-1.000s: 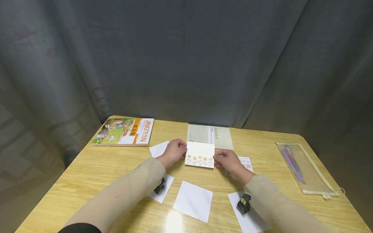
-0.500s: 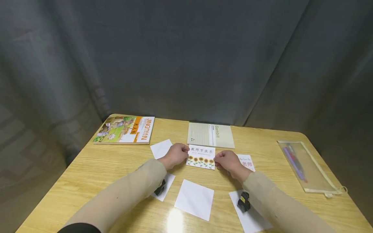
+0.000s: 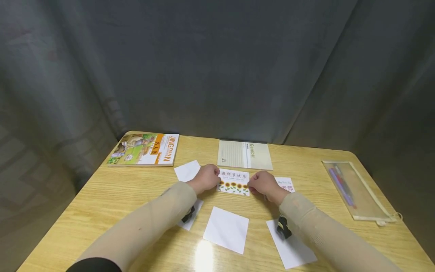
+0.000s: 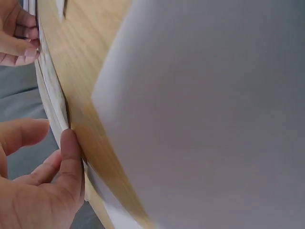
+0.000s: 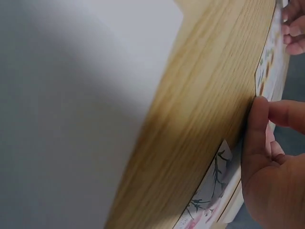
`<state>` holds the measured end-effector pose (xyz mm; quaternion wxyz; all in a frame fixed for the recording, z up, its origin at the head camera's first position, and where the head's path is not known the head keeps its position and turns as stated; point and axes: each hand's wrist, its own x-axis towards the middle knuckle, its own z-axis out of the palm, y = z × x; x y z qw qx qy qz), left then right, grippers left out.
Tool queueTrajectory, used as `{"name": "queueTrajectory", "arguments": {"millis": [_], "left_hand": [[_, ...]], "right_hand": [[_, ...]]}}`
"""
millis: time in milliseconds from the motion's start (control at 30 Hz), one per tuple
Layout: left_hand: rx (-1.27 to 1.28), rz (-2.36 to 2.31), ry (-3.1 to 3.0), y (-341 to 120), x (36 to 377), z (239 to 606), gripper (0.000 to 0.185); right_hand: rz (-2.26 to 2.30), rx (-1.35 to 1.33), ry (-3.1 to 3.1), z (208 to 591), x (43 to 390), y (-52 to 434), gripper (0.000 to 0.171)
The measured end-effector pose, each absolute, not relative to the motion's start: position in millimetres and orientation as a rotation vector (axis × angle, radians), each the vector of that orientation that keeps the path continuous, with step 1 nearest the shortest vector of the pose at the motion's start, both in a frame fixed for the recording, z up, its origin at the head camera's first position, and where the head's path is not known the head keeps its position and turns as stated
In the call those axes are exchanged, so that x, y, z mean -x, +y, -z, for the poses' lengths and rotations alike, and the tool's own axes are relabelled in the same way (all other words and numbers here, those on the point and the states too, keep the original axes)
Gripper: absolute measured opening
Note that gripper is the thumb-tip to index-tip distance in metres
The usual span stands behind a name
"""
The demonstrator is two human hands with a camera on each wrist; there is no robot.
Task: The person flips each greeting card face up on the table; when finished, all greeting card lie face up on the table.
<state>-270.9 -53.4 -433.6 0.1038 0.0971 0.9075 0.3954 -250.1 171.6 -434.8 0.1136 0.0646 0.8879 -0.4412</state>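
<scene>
Your left hand point(image 3: 206, 177): it pinches the left edge of the sunflower card point(image 3: 233, 182), thumb and fingers curled onto the paper. The left wrist view shows the thumb point(image 4: 69, 157) pressed against the card's edge.
Your right hand point(image 3: 262, 184): it pinches the card's right edge in the same way, grip pressed onto the paper. In the right wrist view a fingertip point(image 5: 259, 107) lies against the card's edge.
Sunflower card: it sits between your two hands, near the middle of the counter point(image 3: 102, 196), face up. It has a line of printed characters across the top and a row of sunflowers along the near edge. Whether it lies flat on the wood or is lifted slightly, you cannot tell from these views.
Second card point(image 3: 286, 184): just right of your right hand, partly covered by it, with pink characters.
Notebook point(image 3: 244, 154): pale, lying just beyond the sunflower card at the far side.
Book point(image 3: 144, 149): colourful cover with an orange band, at the far left corner.
Blank white sheets: one point(image 3: 187, 170) lies just left of your left hand, one point(image 3: 226, 229) lies near you in the middle, one point(image 3: 292, 247) lies under your right forearm, and one point(image 3: 190, 217) lies under your left forearm.
Pencil case point(image 3: 353, 189): clear pouch with pens inside, well apart at the right edge of the counter.
Backdrop: grey curtain point(image 3: 217, 68) behind the counter.
</scene>
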Motion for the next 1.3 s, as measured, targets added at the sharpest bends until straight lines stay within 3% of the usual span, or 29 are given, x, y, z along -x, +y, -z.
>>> {"name": "queueTrajectory", "arguments": {"millis": [300,667,1000,1300], "left_hand": [[-0.422,-1.265,2.711,-100,275,406,0.042],[-0.936,-0.29,2.78,-157,261,429,0.079],[-0.86,-0.155,2.684,-159,257,430,0.084],[-0.877,-0.171,2.687,-159,262,433,0.082]], "right_hand": [[1.368,-0.057,2.561,421,262,162,0.011],[1.551,0.046,2.347,417,279,92,0.014],[1.481,0.032,2.348,423,297,43,0.031],[1.497,-0.076,2.267,420,305,29,0.021]]}}
